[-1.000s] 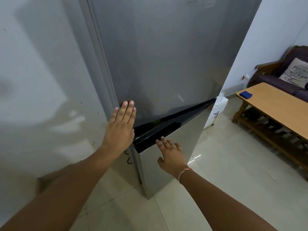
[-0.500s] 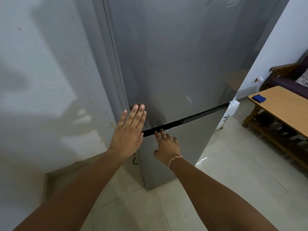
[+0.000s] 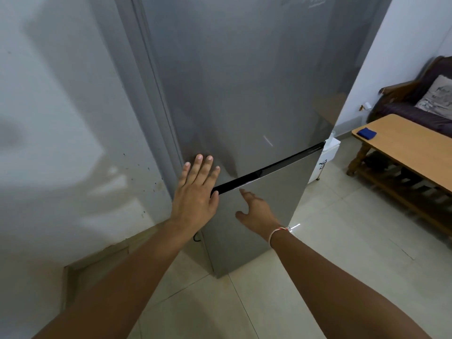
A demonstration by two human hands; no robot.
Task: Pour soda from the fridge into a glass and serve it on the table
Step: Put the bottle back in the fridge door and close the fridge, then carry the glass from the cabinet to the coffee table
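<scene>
The fridge (image 3: 244, 94) stands shut in the corner, a tall grey cabinet with a smooth brushed-metal sheen, split into 2 doors by a glossy black strip (image 3: 269, 168) that runs across the front. The left hand (image 3: 195, 192) lies flat against the lower left corner of the upper door, fingers spread and straight, gripping nothing; this looks like a bracing palm, placed near the hinge side to steady the cabinet or press the door home. The right hand (image 3: 256, 211) lies against the lower door just below the black strip, fingers loosely extended and empty too, a thin cord bracelet (image 3: 276, 234) at the wrist; its fingertips point at the strip, which I judge to be the recessed handle. No soda and no glass show anywhere in view, so the drink is presumably behind these doors and the task is at its very start. Off to the right, well apart from the fridge, a wooden surface (image 3: 403, 143) with a pale matte top and slatted lower shelf carries a small blue cloth (image 3: 366, 132); beyond it sits a dark sofa (image 3: 415, 111) with a pillow. The floor (image 3: 318, 241) is pale glossy tile.
</scene>
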